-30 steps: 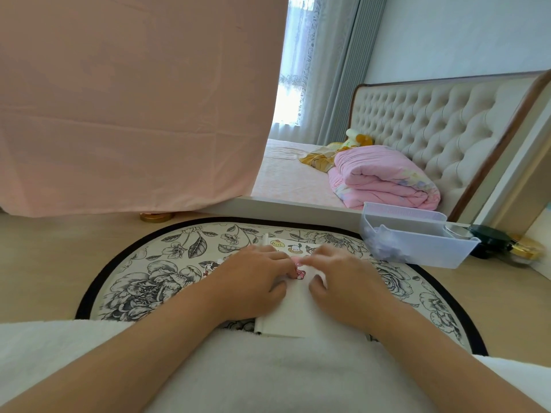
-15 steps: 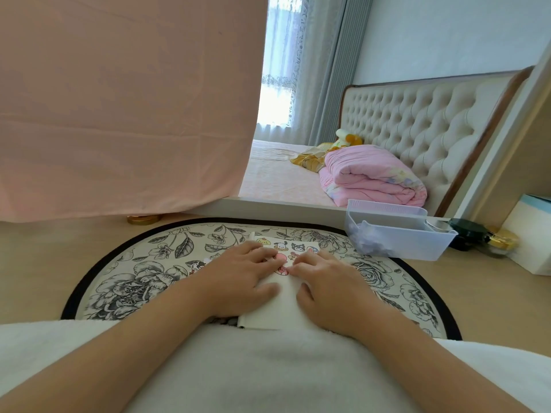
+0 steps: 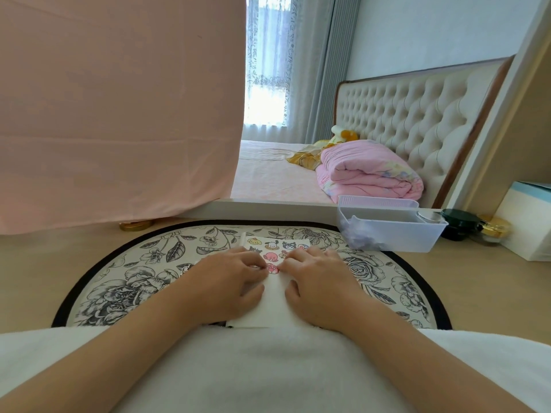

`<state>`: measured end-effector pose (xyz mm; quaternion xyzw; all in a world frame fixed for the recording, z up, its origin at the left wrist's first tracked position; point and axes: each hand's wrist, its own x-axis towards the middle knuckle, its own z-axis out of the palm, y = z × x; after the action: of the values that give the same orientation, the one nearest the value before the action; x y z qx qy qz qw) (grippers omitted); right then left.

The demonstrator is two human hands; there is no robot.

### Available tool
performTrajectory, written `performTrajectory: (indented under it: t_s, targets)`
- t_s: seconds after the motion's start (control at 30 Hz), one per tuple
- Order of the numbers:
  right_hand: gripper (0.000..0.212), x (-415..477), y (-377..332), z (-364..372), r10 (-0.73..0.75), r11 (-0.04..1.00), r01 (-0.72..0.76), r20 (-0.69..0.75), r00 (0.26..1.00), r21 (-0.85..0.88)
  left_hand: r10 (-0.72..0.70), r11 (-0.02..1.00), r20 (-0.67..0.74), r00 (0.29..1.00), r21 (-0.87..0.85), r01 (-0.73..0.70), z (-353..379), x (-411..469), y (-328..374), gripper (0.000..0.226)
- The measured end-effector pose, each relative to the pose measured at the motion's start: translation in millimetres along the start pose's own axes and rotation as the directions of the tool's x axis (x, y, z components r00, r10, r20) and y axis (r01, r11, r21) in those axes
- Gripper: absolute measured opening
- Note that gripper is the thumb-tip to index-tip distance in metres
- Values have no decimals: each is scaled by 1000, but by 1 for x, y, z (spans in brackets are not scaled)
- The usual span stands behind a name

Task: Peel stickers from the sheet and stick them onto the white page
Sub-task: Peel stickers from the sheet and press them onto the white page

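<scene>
- My left hand and right hand rest on the white page, which lies on the floral mat.
- Both hands' fingers pinch at a pink sticker.
- Sticker sheet lies just beyond; cartoon characters only, no legible writing.

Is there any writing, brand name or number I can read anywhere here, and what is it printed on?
No readable text anywhere.
sticker sheet: cartoon character pictures only, no words visible.
white page: blank where it shows between the left hand and the right hand.
white box with a blue edge: no lettering visible on it.
dark jar and gold-lidded jar: too small to show any label.
</scene>
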<state>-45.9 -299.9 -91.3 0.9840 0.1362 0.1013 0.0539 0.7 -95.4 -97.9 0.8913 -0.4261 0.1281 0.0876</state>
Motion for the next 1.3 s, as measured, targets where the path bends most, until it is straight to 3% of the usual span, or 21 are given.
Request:
performTrajectory:
  t_s: [0.13,0.33,0.47,0.67,0.77,0.9,1.03,1.17,1.3]
  targets:
    - [67,-1,0,3,-56,998,57,-22,998,16,-41,998,-22,999,-55,40,3,-1,3,46]
    - [50,-4,6,6,-144,987,152,-123,982,56,-94,995,-19,995,-34,93,3,-1,8,61]
    - [41,-8,9,2,-156,986,161,-119,981,31,-105,994,-27,994,-37,104,3,-1,9,48]
    - [58,-8,6,1,-168,978,175,-73,983,115,-81,991,-22,996,-107,78,2,-2,6,47]
    - [52,-7,5,0,-149,980,161,-108,983,114,-102,990,-53,993,-105,96,6,-1,6,40]
    - [41,-9,8,0,-114,985,128,-124,986,118,-99,987,-70,993,-130,89,8,1,5,51]
    - [44,-12,9,-1,-100,980,119,-116,988,163,-109,988,-120,987,-120,95,6,0,3,44]
    - [48,-12,7,-7,-43,972,72,-131,990,225,-220,968,-183,958,-165,191,-2,-4,-6,38]
    - [36,0,-7,-18,-30,957,70,-143,989,282,-314,944,-196,929,-174,282,-18,-12,-22,32]
